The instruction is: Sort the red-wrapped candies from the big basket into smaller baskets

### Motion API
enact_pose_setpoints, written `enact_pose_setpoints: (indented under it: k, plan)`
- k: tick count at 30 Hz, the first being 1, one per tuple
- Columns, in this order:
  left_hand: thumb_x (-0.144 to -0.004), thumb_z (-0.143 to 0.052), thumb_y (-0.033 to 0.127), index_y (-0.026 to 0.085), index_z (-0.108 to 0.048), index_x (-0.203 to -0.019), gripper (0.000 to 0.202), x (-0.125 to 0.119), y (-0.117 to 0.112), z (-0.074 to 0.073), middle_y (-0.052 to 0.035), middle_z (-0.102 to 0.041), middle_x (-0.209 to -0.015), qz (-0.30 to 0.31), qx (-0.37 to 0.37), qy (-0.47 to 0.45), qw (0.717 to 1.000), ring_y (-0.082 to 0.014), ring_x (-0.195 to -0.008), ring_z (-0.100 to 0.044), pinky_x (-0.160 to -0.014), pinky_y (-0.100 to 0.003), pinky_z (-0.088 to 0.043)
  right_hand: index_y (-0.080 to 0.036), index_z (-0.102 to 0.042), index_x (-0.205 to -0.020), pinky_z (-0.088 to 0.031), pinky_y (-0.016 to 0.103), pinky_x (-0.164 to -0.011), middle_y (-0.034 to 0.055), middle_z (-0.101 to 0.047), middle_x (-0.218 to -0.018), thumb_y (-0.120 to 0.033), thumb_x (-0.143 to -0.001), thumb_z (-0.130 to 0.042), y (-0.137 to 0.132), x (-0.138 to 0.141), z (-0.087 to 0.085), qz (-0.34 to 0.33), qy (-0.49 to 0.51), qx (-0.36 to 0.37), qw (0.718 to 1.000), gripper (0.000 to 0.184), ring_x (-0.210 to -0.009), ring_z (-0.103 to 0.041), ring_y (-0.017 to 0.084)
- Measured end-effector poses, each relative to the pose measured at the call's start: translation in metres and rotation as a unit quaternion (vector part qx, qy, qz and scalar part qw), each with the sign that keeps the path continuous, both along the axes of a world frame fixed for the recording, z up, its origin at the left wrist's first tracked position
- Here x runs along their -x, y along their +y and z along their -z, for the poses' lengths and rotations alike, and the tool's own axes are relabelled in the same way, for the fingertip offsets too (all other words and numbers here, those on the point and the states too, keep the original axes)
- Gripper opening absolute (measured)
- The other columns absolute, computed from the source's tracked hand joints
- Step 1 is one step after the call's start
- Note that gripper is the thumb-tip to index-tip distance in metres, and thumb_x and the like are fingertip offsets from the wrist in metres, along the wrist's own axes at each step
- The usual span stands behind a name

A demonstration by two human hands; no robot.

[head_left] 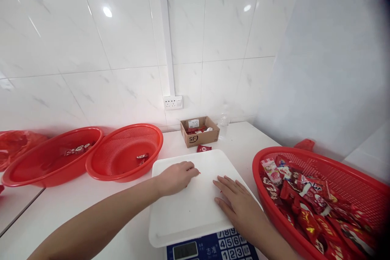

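My left hand [178, 178] rests over the white tray [183, 215] with its fingers curled together. A tiny red bit shows at its fingertips, too small to name. On the tray's right side my right hand [234, 201] lies with its fingers stretched and slightly apart, and a small red speck peeks out by the thumb. Under the tray is a weighing scale, and its blue keypad [230, 245] and grey display [185, 250] stick out at the front.
At right, a red basket [258, 166] holds many wrapped snacks [315, 199]. Two red baskets [118, 158] [51, 170] with a few packets stand at left. Behind the tray are a cardboard box [199, 138], a red packet [203, 148] and a clear plastic bottle [224, 118]. A tiled wall [128, 48] closes the back.
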State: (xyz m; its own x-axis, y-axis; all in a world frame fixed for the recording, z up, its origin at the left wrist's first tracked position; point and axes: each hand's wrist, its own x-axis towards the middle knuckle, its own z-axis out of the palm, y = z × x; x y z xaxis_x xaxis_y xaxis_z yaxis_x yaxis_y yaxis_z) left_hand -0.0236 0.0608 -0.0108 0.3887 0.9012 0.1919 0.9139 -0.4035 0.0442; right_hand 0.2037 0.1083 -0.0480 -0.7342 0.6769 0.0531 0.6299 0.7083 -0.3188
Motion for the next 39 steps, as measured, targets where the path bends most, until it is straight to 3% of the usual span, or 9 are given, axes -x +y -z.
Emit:
enact_pose_setpoints:
  k: [8,13,16,20,23,26,29,33,39]
  plan:
    - [-0.090,-0.033,0.024,0.022,-0.055,-0.088,0.022,0.070,-0.007,-0.034,-0.0044,-0.061,-0.093,-0.229,-0.104,-0.077,0.965,-0.0186,-0.085,-0.059,-0.068,-0.027,-0.047,-0.017,-0.048,-0.131,-0.025,0.047,-0.109,0.0071,-0.041,-0.140,-0.038,-0.089,-0.036,0.001,0.002,-0.001,0.001,-0.004,0.008,1.000,0.049,-0.131,-0.033,0.024]
    - [-0.089,-0.035,0.033,0.020,-0.055,-0.099,0.026,0.116,-0.013,-0.035,-0.0111,-0.061,-0.104,-0.337,-0.128,-0.096,0.928,-0.0278,-0.095,-0.058,-0.073,-0.039,-0.048,-0.017,-0.048,-0.131,-0.025,0.047,-0.109,0.0072,-0.041,-0.140,-0.040,-0.089,-0.035,0.002,0.001,0.000,0.005,-0.008,0.004,1.000,0.050,-0.131,-0.033,0.024]
    - [-0.089,-0.037,0.037,0.019,-0.058,-0.104,0.031,0.111,-0.016,-0.023,-0.0123,-0.053,-0.125,-0.314,-0.094,-0.104,0.939,-0.0298,-0.116,-0.048,-0.089,-0.043,-0.044,-0.017,-0.049,-0.130,-0.025,0.047,-0.109,0.0074,-0.043,-0.139,-0.040,-0.089,-0.036,0.001,0.000,0.002,0.006,0.001,0.002,1.000,0.049,-0.131,-0.034,0.024]
    - [-0.087,-0.046,0.039,0.026,-0.055,-0.118,0.035,0.066,-0.024,-0.005,-0.0052,-0.047,-0.136,-0.198,-0.001,-0.105,0.975,-0.0224,-0.119,-0.048,-0.096,-0.035,-0.042,-0.018,-0.050,-0.129,-0.026,0.047,-0.109,0.0077,-0.044,-0.138,-0.040,-0.088,-0.038,0.001,0.000,0.004,0.011,0.019,0.004,1.000,0.048,-0.130,-0.035,0.024]
    - [-0.084,-0.055,0.034,0.030,-0.053,-0.122,0.038,0.030,-0.029,0.005,-0.0029,-0.047,-0.137,-0.066,0.060,-0.079,0.993,-0.0205,-0.119,-0.049,-0.096,-0.031,-0.042,-0.017,-0.050,-0.129,-0.026,0.048,-0.109,0.0072,-0.044,-0.138,-0.039,-0.088,-0.038,0.001,0.001,0.003,0.011,0.017,0.003,1.000,0.048,-0.130,-0.036,0.024]
    - [-0.088,-0.046,0.020,0.026,-0.059,-0.111,0.027,0.012,-0.029,0.013,-0.0047,-0.059,-0.122,-0.011,0.048,-0.053,0.997,-0.0206,-0.112,-0.053,-0.094,-0.034,-0.043,-0.017,-0.051,-0.128,-0.028,0.047,-0.108,0.0066,-0.046,-0.137,-0.038,-0.087,-0.039,0.001,0.001,0.002,0.017,0.023,0.001,1.000,0.048,-0.128,-0.038,0.025]
    - [-0.085,-0.042,0.008,0.023,-0.061,-0.101,0.030,0.017,-0.026,0.018,-0.0032,-0.066,-0.105,-0.052,0.010,-0.066,0.996,-0.0192,-0.099,-0.059,-0.084,-0.032,-0.048,-0.017,-0.053,-0.126,-0.033,0.045,-0.105,0.0073,-0.050,-0.133,-0.035,-0.087,-0.039,0.000,0.000,0.004,0.035,0.050,0.002,0.998,0.045,-0.123,-0.044,0.024]
    - [-0.082,-0.035,0.002,0.021,-0.057,-0.111,0.041,0.057,-0.026,0.015,-0.0079,-0.061,-0.115,-0.176,-0.078,-0.110,0.975,-0.0224,-0.108,-0.054,-0.089,-0.038,-0.045,-0.017,-0.057,-0.122,-0.038,0.042,-0.103,0.0080,-0.056,-0.127,-0.030,-0.088,-0.035,0.001,0.000,0.009,0.043,0.092,0.016,0.995,0.043,-0.118,-0.049,0.023]
    - [-0.089,-0.041,0.031,0.019,-0.049,-0.122,0.036,0.102,-0.051,0.021,-0.0135,-0.049,-0.130,-0.331,-0.216,-0.206,0.895,-0.0325,-0.127,-0.035,-0.092,-0.050,-0.041,-0.016,-0.059,-0.118,-0.041,0.042,-0.100,0.0094,-0.060,-0.120,-0.028,-0.087,-0.032,0.002,-0.001,0.012,0.040,0.106,0.021,0.993,0.043,-0.113,-0.053,0.023]
